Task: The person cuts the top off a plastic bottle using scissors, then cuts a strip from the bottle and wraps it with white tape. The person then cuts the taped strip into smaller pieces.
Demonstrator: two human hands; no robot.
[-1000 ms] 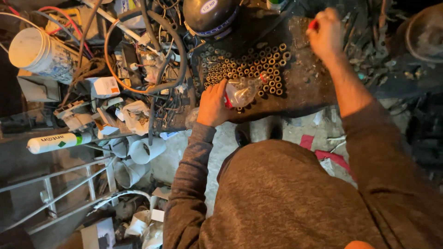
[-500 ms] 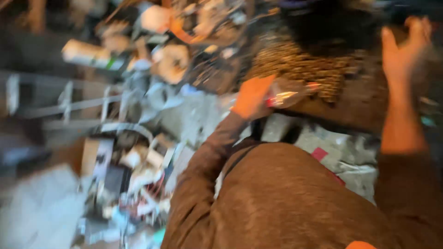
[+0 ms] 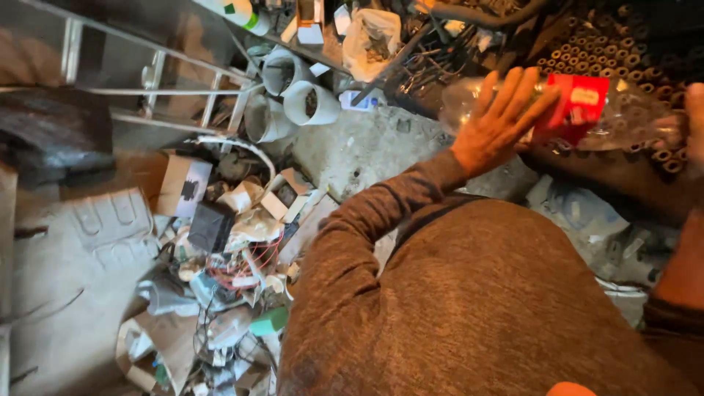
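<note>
A clear plastic bottle with a red label lies sideways above the edge of a dark workbench. My left hand is pressed against its left part, fingers straight and spread over the plastic, thumb hidden. Only a sliver of my right hand shows at the right edge, by the bottle's other end; its grip is out of frame. Behind the bottle, several small brown tubes stand packed together on the bench.
White pipe fittings and a metal frame stand at the upper left. Boxes, wires and scraps cover the floor on the left. A plastic bag and dark cables lie near the bench.
The view has swung left and down toward the floor. My left hand has lifted the bottle off the bench, and my right hand has come down from the far side to the bottle's end.
</note>
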